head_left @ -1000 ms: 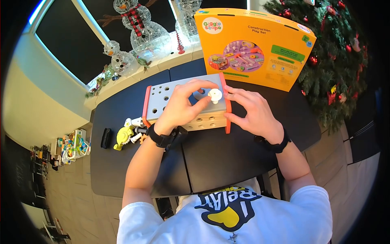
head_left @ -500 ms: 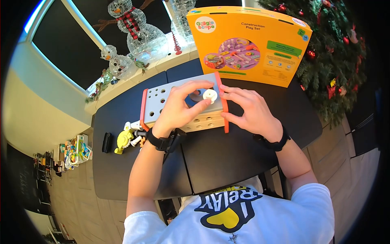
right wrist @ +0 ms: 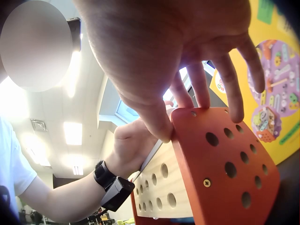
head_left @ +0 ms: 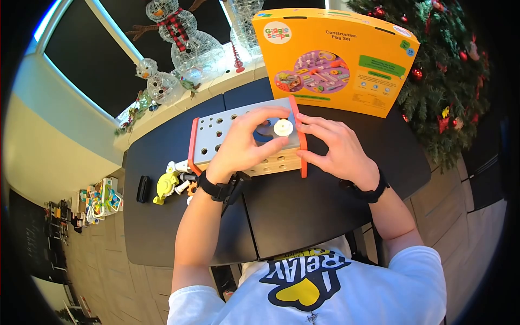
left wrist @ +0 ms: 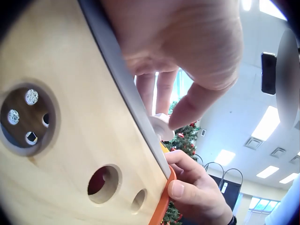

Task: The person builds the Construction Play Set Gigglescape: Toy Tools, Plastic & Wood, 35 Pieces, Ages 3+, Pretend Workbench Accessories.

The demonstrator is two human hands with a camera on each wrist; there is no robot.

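Observation:
A wooden toy workbench [head_left: 249, 116] with a grey holed top, pale wooden sides and red end panels stands on the dark table. A white toy screw [head_left: 283, 128] with a round head stands in the top near the right end panel. My left hand [head_left: 246, 138] arches over the top, thumb and fingers curved round the screw head. In the left wrist view, the thumb tip lies right at the head's rim [left wrist: 161, 127]. My right hand [head_left: 338, 143] holds the right end panel [right wrist: 229, 164], its thumb on the front edge and fingers over the upper edge.
Yellow-green and white toy parts [head_left: 168, 187] and a black case [head_left: 143, 189] lie left of the workbench. Behind it stands a large yellow box [head_left: 336, 59]. A decorated tree [head_left: 449, 81] is at the right, wire snowmen [head_left: 189, 49] by the window.
The left thumb has shifted slightly, away from the screw head, showing more of the head. The right hand keeps its place on the end panel. The head view has shifted slightly.

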